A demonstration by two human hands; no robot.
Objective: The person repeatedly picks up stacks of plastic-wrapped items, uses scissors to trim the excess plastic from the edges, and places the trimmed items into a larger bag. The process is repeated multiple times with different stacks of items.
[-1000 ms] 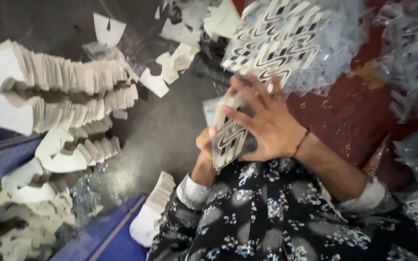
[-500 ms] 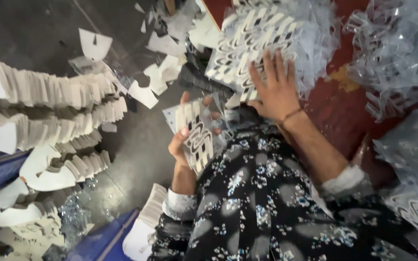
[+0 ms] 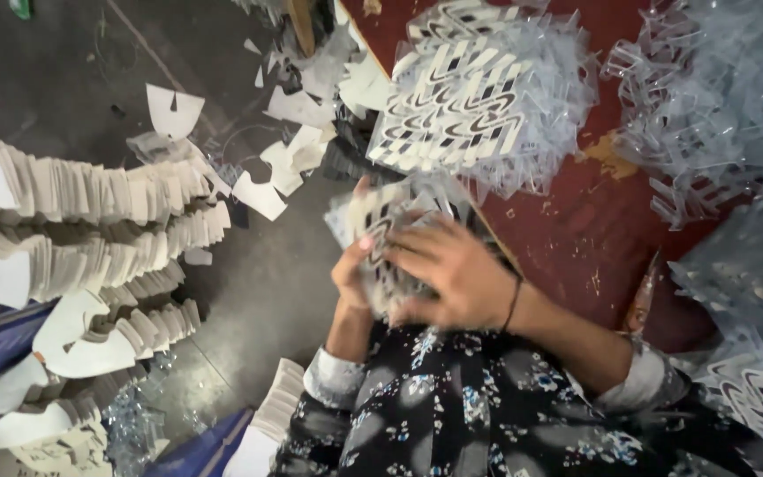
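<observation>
The right hand, which half a second ago was reaching up to the patterned stack on the worktop, is now coming back over the small bundle of printed cut-outs, so both hands are closing together on it, the left hand gripping from below; the work is moving from fetching to handling. The dark red worktop is carrying clear plastic scrap. Rows of white card pieces are lying on the grey floor.
</observation>
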